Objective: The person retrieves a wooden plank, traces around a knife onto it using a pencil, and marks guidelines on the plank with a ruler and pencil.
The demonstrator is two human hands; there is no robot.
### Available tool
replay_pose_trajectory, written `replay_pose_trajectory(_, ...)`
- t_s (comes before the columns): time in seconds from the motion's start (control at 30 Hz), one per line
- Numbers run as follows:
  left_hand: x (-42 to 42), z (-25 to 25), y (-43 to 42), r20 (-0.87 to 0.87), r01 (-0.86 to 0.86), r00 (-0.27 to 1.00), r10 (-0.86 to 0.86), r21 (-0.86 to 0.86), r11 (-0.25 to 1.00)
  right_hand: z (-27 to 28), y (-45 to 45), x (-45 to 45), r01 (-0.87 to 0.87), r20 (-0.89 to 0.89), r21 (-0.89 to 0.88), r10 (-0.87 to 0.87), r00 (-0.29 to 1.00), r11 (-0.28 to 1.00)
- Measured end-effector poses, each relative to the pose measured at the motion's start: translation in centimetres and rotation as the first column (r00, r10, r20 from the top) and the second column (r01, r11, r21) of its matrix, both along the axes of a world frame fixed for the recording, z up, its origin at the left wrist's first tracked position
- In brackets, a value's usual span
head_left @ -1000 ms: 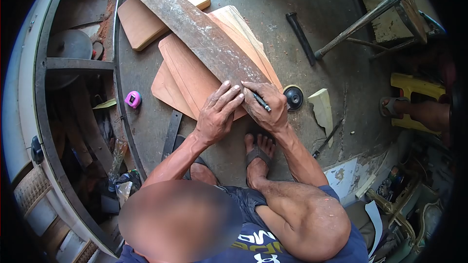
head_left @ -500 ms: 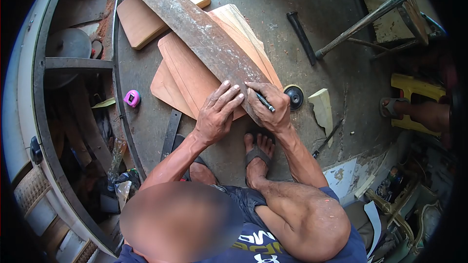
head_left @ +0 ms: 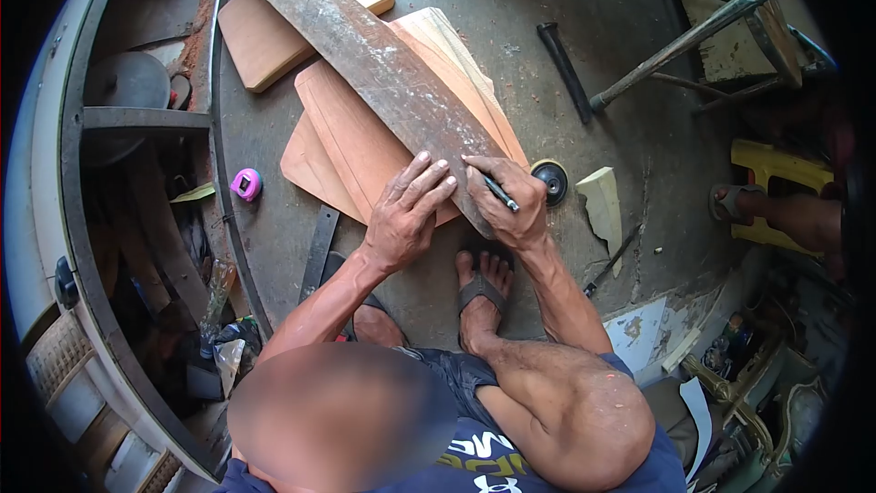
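A long, worn straightedge strip (head_left: 365, 47), grey-brown with pale scuffs, lies diagonally across several reddish wooden boards (head_left: 342, 132). My left hand (head_left: 403, 215) rests with its fingers stretched out at the strip's near left edge, fingertips on it and palm over the boards. Gripped in my right hand (head_left: 516, 210) is a dark pen (head_left: 501, 193), slanted, with the hand against the strip near its lower end. The pen's tip is hidden by my fingers.
A pink tape measure (head_left: 246, 184) and a metal ruler (head_left: 318, 251) lie to the left. Right of the boards are a round black disc (head_left: 551, 182), a dark bar (head_left: 565, 71) and a broken pale piece (head_left: 602, 210). Another person's foot (head_left: 737, 203) is by a yellow stool (head_left: 776, 169).
My right hand and the pen have shifted very slightly to the right along the strip. My left hand stays in place, and the strip and boards look unmoved.
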State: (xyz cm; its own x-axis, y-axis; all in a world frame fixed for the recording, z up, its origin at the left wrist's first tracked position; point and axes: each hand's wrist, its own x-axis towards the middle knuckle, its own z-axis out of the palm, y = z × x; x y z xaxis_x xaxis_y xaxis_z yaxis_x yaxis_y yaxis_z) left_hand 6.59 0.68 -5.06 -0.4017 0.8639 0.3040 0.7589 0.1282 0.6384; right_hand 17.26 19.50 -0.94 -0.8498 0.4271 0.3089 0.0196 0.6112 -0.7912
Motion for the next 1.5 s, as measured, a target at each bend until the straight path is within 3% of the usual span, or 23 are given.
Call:
replay_pose_trajectory(1.13,-0.4,-0.4,-0.1,-0.026,0.003,1.0,-0.003,0.005,1.0,1.0,1.0,4.0,-0.017,0.083,0.046,0.013,0.996,0.999)
replay_pose_trajectory(1.5,-0.2,-0.3,-0.4,-0.014,0.012,1.0,-0.013,-0.017,1.0,1.6,0.4,4.9,0.047,0.11,0.022,-0.049,0.993,0.999)
